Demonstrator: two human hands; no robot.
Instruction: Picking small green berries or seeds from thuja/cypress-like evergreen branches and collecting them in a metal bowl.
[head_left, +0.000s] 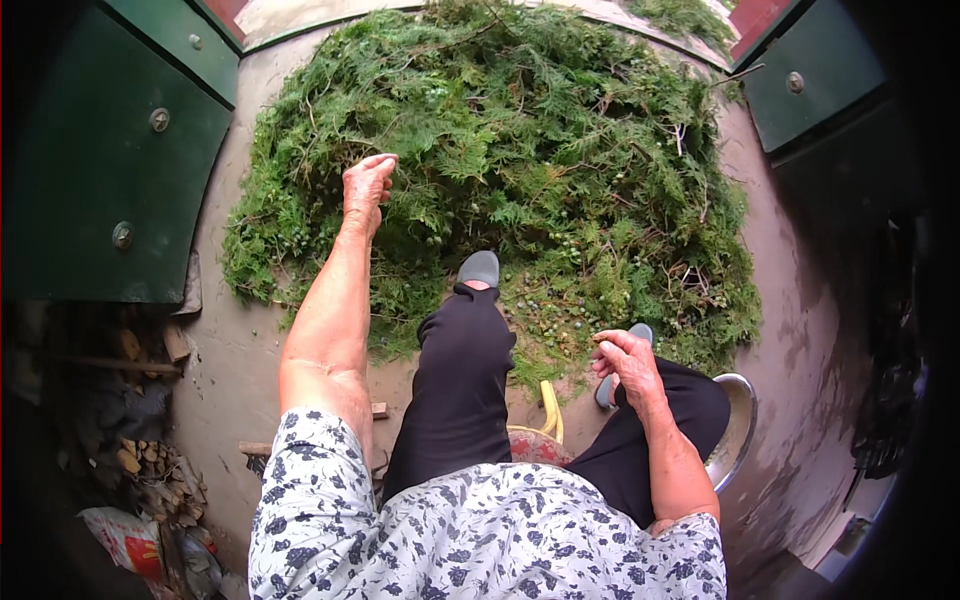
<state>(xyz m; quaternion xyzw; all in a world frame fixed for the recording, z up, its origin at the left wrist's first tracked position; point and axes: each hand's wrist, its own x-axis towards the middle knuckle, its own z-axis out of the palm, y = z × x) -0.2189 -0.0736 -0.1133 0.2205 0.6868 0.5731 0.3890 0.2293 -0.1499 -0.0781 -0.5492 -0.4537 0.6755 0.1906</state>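
Floral shirt (pixel 490 535) foremost, the curled left hand (pixel 369 184) overhangs cypress branches (pixel 540 150) ahead; the right hand (pixel 630 366), farther back, pinches a brown scrap (pixel 600 338).

The pile (pixel 480 120) blocks the way from 10 o'clock round to 3, its loose twigs jutting out and one stick (pixel 738 75) poking past its edge toward 2. The left grip (pixel 368 185) has the pile all round it. Between the knees, at 5 o'clock, a gap leads forward to the pile, with the yellow bar (pixel 550 408) standing in its near end. A bowl (pixel 740 430) sits against the right leg (pixel 675 410) at 4. Floor (pixel 800 275) gives passage at 3; at 8, firewood (pixel 150 460) narrows it.
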